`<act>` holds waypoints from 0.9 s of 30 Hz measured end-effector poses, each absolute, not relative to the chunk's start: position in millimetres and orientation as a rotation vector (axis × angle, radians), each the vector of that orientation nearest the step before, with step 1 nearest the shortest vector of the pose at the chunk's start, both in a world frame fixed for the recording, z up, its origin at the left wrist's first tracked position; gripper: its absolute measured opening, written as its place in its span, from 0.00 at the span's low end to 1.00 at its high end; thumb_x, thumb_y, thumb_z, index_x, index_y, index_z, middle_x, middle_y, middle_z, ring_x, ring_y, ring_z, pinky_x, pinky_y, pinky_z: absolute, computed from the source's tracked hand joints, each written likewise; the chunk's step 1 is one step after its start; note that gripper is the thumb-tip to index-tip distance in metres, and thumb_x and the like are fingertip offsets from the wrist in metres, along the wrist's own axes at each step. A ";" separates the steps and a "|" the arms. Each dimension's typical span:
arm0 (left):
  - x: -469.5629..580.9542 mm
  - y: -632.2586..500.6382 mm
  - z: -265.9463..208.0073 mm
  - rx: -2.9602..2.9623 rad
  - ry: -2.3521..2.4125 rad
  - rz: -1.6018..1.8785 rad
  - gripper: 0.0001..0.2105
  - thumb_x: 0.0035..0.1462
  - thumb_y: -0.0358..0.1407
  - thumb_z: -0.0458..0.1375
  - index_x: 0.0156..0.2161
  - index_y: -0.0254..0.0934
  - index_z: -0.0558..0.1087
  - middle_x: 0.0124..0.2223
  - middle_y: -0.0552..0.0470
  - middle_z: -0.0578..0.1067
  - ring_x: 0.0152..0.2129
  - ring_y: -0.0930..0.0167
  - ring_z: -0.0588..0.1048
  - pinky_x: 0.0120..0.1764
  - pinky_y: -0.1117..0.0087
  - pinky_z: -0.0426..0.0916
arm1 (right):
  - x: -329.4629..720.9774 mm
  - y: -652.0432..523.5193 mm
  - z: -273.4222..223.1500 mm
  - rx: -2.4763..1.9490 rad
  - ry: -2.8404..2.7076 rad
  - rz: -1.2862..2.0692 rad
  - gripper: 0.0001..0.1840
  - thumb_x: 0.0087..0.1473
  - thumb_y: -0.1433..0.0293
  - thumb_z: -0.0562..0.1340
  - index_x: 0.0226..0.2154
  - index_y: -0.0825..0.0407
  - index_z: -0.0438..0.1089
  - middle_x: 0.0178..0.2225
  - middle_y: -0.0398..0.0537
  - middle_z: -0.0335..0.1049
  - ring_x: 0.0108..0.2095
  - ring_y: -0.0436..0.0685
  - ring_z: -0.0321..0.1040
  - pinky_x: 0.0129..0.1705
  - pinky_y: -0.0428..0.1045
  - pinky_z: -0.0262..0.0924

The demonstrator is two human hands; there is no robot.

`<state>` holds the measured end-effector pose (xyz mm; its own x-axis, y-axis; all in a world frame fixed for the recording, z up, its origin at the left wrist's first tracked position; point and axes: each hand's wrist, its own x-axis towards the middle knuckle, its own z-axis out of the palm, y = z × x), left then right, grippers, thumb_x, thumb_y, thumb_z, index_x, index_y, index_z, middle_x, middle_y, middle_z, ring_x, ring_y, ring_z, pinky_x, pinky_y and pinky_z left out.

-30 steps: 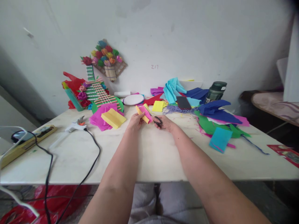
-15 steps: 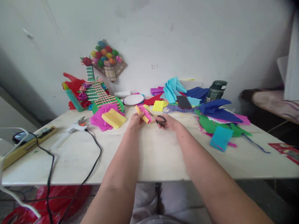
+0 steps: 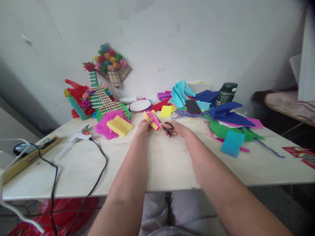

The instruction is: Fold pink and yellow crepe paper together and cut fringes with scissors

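White tabletop (image 3: 172, 167) | hands: left hand (image 3: 144, 127) pinching pink-yellow paper (image 3: 153, 121), right hand (image 3: 178, 129) gripping scissors (image 3: 165, 127) | blades (image 3: 159, 121) partly indistinct

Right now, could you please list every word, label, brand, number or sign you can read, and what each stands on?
"217" on the wall; the first character may be a Z.
On the dark bottle: marks too small to read.
On the red card: any print too blurred to read.

Scissors (image 3: 165, 127): handles spread wider than one second ago; blades probably opened too, tips too small to confirm. Right hand (image 3: 177, 128) slightly farther toward 3 o'clock from pink-yellow paper (image 3: 155, 120).
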<state>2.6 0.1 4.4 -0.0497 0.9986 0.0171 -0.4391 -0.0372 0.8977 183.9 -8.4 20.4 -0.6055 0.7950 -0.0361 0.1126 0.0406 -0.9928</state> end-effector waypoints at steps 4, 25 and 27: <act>4.0 0.7 4.4 0.837 0.891 1.437 0.03 0.49 0.28 0.58 0.31 0.29 0.71 0.27 0.47 0.75 0.21 0.72 0.74 0.27 0.72 0.71 | 180.8 -9.6 18.9 -0.905 -1.754 1.613 0.19 0.49 0.55 0.59 0.26 0.55 0.61 0.18 0.44 0.68 0.13 0.47 0.64 0.07 0.38 0.40; 5.4 0.5 5.8 0.801 0.907 1.473 0.02 0.49 0.28 0.58 0.31 0.30 0.70 0.25 0.50 0.74 0.20 0.73 0.73 0.26 0.72 0.70 | 171.3 -9.3 15.6 -0.998 -1.640 1.524 0.19 0.49 0.56 0.61 0.22 0.55 0.60 0.14 0.38 0.62 0.10 0.42 0.56 0.08 0.38 0.42; 4.3 1.6 4.7 0.808 0.895 1.474 0.02 0.49 0.28 0.58 0.31 0.30 0.70 0.25 0.50 0.74 0.20 0.73 0.73 0.26 0.72 0.70 | 170.3 -10.6 17.1 -1.014 -1.635 1.519 0.17 0.49 0.58 0.61 0.22 0.55 0.61 0.13 0.38 0.62 0.10 0.42 0.55 0.07 0.38 0.42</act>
